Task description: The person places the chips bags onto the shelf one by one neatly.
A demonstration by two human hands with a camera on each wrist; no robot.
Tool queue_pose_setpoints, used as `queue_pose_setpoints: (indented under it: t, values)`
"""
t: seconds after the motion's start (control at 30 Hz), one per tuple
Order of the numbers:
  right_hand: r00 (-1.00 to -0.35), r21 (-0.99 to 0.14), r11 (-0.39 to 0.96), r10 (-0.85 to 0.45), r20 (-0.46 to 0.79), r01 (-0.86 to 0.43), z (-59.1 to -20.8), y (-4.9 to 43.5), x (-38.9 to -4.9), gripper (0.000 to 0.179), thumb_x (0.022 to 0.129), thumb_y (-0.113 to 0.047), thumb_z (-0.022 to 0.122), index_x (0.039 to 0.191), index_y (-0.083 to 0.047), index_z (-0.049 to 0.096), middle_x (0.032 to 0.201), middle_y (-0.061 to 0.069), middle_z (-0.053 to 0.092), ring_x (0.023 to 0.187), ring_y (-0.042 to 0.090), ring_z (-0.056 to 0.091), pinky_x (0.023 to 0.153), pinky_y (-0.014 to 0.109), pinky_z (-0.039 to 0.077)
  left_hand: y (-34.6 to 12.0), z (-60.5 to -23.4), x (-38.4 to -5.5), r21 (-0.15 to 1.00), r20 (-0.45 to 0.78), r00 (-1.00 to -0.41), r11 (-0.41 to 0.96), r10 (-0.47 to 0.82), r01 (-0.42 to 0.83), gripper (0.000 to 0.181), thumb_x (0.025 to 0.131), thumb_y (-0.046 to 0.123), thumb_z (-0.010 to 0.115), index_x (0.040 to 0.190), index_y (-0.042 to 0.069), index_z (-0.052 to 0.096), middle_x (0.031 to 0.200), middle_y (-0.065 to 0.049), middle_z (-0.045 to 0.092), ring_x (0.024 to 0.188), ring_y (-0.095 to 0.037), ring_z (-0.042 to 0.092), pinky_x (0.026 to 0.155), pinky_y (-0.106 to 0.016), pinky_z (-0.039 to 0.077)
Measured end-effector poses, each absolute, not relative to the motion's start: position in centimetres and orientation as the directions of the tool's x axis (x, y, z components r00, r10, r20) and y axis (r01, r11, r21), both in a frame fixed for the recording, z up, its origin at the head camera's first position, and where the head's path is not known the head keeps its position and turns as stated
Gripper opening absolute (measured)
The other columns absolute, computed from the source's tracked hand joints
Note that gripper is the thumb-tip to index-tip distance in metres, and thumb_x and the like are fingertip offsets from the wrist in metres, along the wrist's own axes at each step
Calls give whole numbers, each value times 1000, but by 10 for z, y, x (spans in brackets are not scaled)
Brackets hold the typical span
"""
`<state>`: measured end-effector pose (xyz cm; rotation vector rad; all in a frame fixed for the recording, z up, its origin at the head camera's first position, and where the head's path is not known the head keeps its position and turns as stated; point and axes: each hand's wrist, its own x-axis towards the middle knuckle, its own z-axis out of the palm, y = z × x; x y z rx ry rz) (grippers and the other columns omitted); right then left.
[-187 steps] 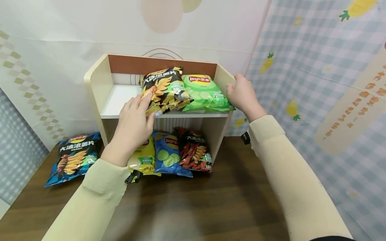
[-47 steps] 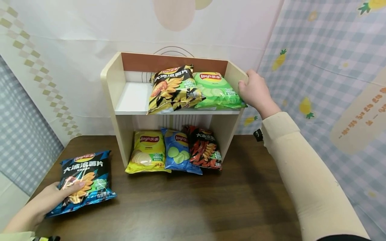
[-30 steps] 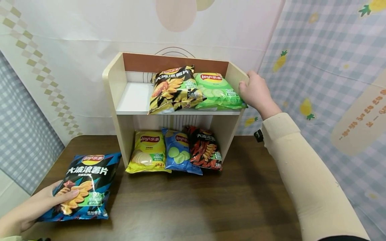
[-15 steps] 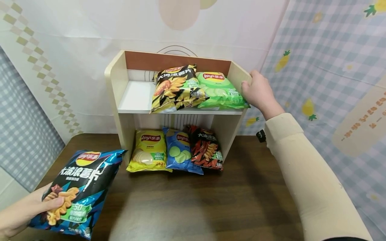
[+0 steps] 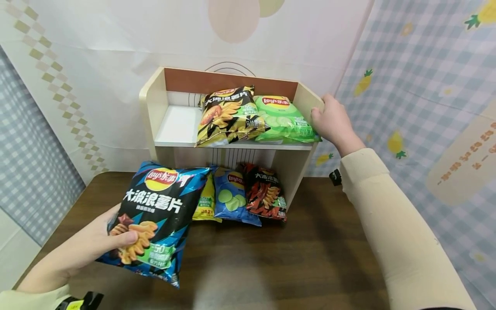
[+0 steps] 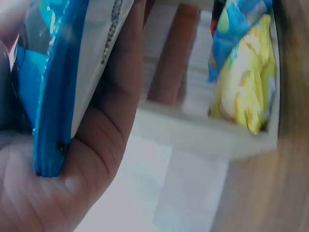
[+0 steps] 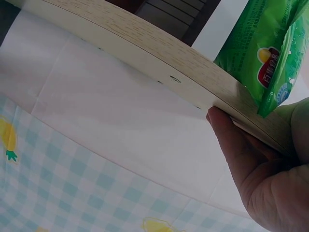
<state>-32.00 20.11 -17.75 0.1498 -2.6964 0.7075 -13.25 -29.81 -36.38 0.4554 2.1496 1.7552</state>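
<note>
My left hand (image 5: 104, 234) holds a blue-and-black bag of potato chips (image 5: 159, 211) by its lower left side, thumb across the front. It is off the table, before the left part of a small two-tier shelf (image 5: 178, 125). In the left wrist view the bag's blue edge (image 6: 50, 116) lies between thumb and fingers. My right hand (image 5: 334, 124) grips the shelf's right side panel, thumb inside and fingers outside, as the right wrist view also shows. A black-and-gold chip bag (image 5: 230, 116) and a green chip bag (image 5: 284, 122) lie on the upper board.
On the lower level stand a yellow chip bag (image 5: 205, 202), partly hidden by the held bag, a blue chip bag (image 5: 230, 193) and a red-and-black chip bag (image 5: 265, 193). The dark wooden table (image 5: 290, 262) stretches in front. A printed cloth (image 5: 116, 86) hangs behind the shelf.
My left hand left the black-and-gold bag, took the blue-and-black bag at the table's left, lifted it and brought it right and up, before the shelf. The right hand keeps its grip.
</note>
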Motion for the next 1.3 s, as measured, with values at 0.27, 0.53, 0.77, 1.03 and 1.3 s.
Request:
queue_pose_setpoints:
  t: [0.27, 0.53, 0.77, 1.03, 1.3]
  values:
    - [-930, -450, 872, -15, 368, -192, -179, 202, -321, 39, 98, -23, 39, 125, 5, 46, 106, 24, 56, 87, 35, 55, 65, 43, 48, -261, -342, -139, 984, 98, -899, 93, 426, 151, 57, 98, 13, 53, 147, 13, 25, 120, -20, 59, 101, -27, 63, 80, -40, 54]
    - [-936, -460, 869, -7, 352, -180, -178, 202, -321, 39, 99, -23, 39, 125, 5, 44, 108, 25, 55, 89, 35, 55, 65, 43, 49, -229, -311, -161, 975, 170, -902, 67, 396, 213, 51, 98, 22, 53, 142, 10, 30, 119, -17, 58, 100, -26, 61, 83, -37, 53]
    - [-934, -461, 869, -7, 356, -182, -178, 202, -322, 40, 99, -22, 39, 127, 5, 44, 108, 25, 56, 88, 35, 56, 65, 42, 50, -210, -284, -182, 966, 258, -839, -146, 480, 214, 46, 101, 22, 45, 144, 11, 31, 127, -18, 53, 106, -26, 59, 89, -41, 51]
    - [-932, -449, 876, -4, 363, -179, -180, 200, -324, 42, 99, -23, 39, 130, 5, 45, 110, 25, 57, 90, 36, 57, 67, 44, 49, -206, -270, -204, 918, 307, -832, -376, 462, 129, 44, 102, 21, 42, 144, 10, 32, 124, -10, 55, 105, -18, 59, 91, -34, 49]
    - [-930, -447, 876, -3, 368, -180, -179, 201, -322, 41, 99, -23, 40, 128, 5, 45, 109, 25, 57, 89, 36, 57, 67, 44, 49, -202, -271, -215, 915, 249, -863, -400, 440, 61, 44, 102, 22, 44, 144, 11, 34, 124, -8, 58, 105, -18, 61, 91, -34, 49]
